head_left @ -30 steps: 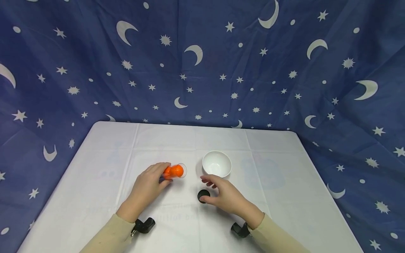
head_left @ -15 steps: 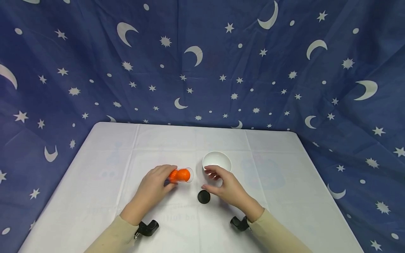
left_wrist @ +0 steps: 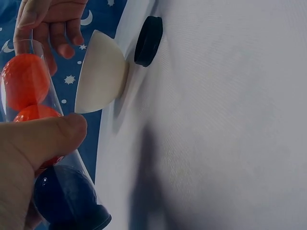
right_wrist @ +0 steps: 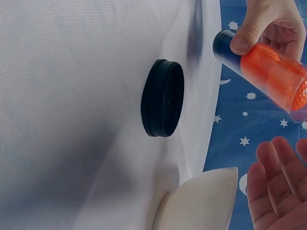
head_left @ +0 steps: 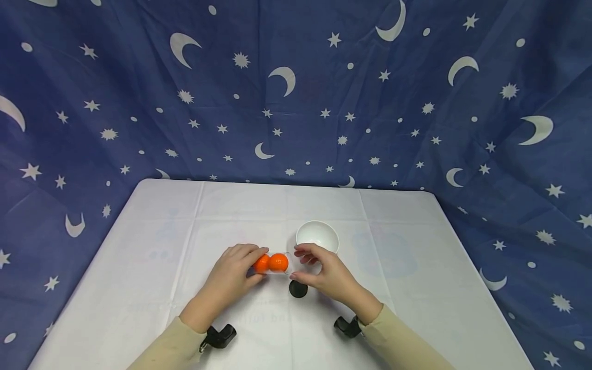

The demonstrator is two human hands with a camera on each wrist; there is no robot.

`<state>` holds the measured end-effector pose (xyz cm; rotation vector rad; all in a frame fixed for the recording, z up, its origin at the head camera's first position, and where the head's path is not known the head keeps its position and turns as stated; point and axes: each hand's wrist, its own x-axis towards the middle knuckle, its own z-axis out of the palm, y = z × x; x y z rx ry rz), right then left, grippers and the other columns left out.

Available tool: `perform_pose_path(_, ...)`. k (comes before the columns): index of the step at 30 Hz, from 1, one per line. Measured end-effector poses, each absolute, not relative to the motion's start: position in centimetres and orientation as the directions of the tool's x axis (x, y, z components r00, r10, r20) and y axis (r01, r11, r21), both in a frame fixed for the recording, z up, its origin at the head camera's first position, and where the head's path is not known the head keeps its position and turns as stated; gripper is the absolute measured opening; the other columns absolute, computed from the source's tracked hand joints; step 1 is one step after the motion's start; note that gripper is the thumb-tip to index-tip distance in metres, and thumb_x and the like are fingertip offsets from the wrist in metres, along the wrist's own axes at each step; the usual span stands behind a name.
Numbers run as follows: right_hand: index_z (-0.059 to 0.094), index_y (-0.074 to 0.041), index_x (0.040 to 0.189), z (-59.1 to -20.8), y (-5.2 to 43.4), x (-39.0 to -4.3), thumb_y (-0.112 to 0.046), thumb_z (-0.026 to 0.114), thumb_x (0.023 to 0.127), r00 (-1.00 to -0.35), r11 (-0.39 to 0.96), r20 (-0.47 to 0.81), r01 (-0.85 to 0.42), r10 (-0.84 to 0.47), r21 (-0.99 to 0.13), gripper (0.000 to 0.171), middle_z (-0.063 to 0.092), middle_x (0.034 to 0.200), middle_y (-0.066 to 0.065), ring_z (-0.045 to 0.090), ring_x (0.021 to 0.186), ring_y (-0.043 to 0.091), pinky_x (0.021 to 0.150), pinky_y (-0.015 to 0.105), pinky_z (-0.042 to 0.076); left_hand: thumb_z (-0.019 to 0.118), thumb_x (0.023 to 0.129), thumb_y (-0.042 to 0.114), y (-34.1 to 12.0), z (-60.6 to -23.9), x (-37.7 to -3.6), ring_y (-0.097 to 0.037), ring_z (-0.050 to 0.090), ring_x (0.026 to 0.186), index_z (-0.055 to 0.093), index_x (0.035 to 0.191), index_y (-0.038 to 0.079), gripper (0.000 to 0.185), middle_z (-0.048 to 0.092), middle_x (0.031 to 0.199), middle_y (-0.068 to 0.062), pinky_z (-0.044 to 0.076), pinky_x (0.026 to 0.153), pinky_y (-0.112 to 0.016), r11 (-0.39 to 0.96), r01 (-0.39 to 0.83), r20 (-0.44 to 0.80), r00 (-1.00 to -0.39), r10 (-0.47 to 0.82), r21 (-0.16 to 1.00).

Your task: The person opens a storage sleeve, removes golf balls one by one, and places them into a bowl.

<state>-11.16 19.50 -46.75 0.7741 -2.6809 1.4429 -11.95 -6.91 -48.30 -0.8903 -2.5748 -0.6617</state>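
My left hand (head_left: 228, 277) grips a clear plastic tube (right_wrist: 276, 72), fingers and thumb around its side. Inside, two orange balls (head_left: 279, 262) sit toward the end facing right. A dark blue ball (left_wrist: 64, 191) lies behind them, by the tube's dark base, as the left wrist view shows. Close to the tube's right-hand end hovers my right hand (head_left: 333, 275), its fingers loosely bent and holding nothing. Below its thumb, a round black lid (head_left: 298, 289) rests on the table, hollow side up in the right wrist view.
A white bowl (head_left: 317, 232) stands just beyond my right hand. White cloth covers the table (head_left: 222, 205), and a dark blue curtain (head_left: 296, 113) with moons and stars hangs behind it. Black cameras (head_left: 221, 336) are strapped at both wrists.
My left hand has carried the tube right and slightly toward me, turning it lengthwise to the right hand. My right hand has lifted off the lid, which stays in place.
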Motion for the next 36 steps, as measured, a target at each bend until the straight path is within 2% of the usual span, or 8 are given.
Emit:
perform_pose_path(4, 0.06, -0.015, 0.125, -46.9, 19.4, -11.1, -0.044, 0.077, 0.079, -0.877, 0.45, 0.224, -0.42, -0.426, -0.788, 0.057, 0.066, 0.112, -0.001, 0.063, 0.094, 0.02, 0.083, 0.04, 0.052, 0.084, 0.075, 0.029, -6.8, -48.2, -11.9, -0.023, 0.056, 0.101, 0.067, 0.122, 0.015, 0.052, 0.061, 0.108, -0.002, 0.044, 0.092, -0.04, 0.697, 0.653, 0.446, -0.74, 0.503, 0.297)
perform_pose_path(9, 0.063, -0.016, 0.121, -47.0, 19.3, -11.0, -0.041, 0.078, 0.079, -0.878, 0.45, 0.222, -0.416, -0.424, -0.79, 0.051, 0.068, 0.104, -0.003, 0.065, 0.092, 0.018, 0.082, 0.04, 0.053, 0.084, 0.074, 0.029, -6.8, -48.0, -11.8, -0.024, 0.055, 0.099, 0.066, 0.123, 0.016, 0.054, 0.06, 0.107, -0.002, 0.045, 0.091, -0.04, 0.702, 0.653, 0.452, -0.737, 0.502, 0.284)
perform_pose_path(13, 0.063, -0.015, 0.119, -47.0, 19.2, -10.9, -0.038, 0.079, 0.08, -0.878, 0.447, 0.222, -0.417, -0.425, -0.791, 0.048, 0.069, 0.103, 0.002, 0.065, 0.092, 0.018, 0.082, 0.041, 0.053, 0.085, 0.073, 0.028, -6.8, -47.9, -11.7, -0.024, 0.055, 0.097, 0.067, 0.123, 0.016, 0.054, 0.059, 0.105, -0.003, 0.045, 0.091, -0.04, 0.696, 0.664, 0.469, -0.724, 0.506, 0.274)
perform_pose_path(21, 0.063, -0.006, 0.118, -47.0, 19.0, -11.1, -0.029, 0.08, 0.081, -0.877, 0.44, 0.216, -0.412, -0.429, -0.798, 0.047, 0.069, 0.102, 0.008, 0.065, 0.091, 0.021, 0.081, 0.045, 0.053, 0.088, 0.069, 0.024, -6.9, -47.5, -11.4, -0.026, 0.055, 0.095, 0.068, 0.121, 0.014, 0.057, 0.059, 0.101, -0.005, 0.045, 0.088, -0.042, 0.678, 0.692, 0.53, -0.683, 0.503, 0.249)
perform_pose_path(27, 0.063, -0.007, 0.118, -47.2, 18.9, -11.1, -0.027, 0.08, 0.08, -0.884, 0.449, 0.21, -0.402, -0.418, -0.798, 0.046, 0.069, 0.101, 0.006, 0.065, 0.089, 0.018, 0.081, 0.043, 0.053, 0.088, 0.068, 0.02, -6.9, -47.2, -11.4, -0.028, 0.053, 0.096, 0.068, 0.121, 0.014, 0.057, 0.058, 0.102, -0.007, 0.044, 0.087, -0.043, 0.688, 0.695, 0.543, -0.668, 0.509, 0.209)
perform_pose_path(31, 0.063, -0.011, 0.119, -47.3, 18.8, -11.1, -0.03, 0.079, 0.081, -0.895, 0.468, 0.191, -0.381, -0.403, -0.797, 0.045, 0.069, 0.103, 0.001, 0.064, 0.089, 0.011, 0.082, 0.04, 0.053, 0.088, 0.067, 0.017, -6.9, -47.0, -11.5, -0.03, 0.051, 0.097, 0.068, 0.121, 0.015, 0.057, 0.058, 0.103, -0.008, 0.042, 0.085, -0.045, 0.699, 0.695, 0.564, -0.65, 0.509, 0.169)
perform_pose_path(36, 0.063, -0.008, 0.121, -47.3, 18.5, -11.1, -0.028, 0.079, 0.082, -0.893, 0.471, 0.201, -0.39, -0.402, -0.791, 0.046, 0.068, 0.107, -0.003, 0.064, 0.089, 0.007, 0.081, 0.039, 0.054, 0.089, 0.065, 0.014, -6.9, -46.8, -11.5, -0.032, 0.05, 0.097, 0.069, 0.12, 0.017, 0.058, 0.057, 0.104, -0.009, 0.041, 0.084, -0.048, 0.706, 0.689, 0.584, -0.644, 0.495, 0.161)
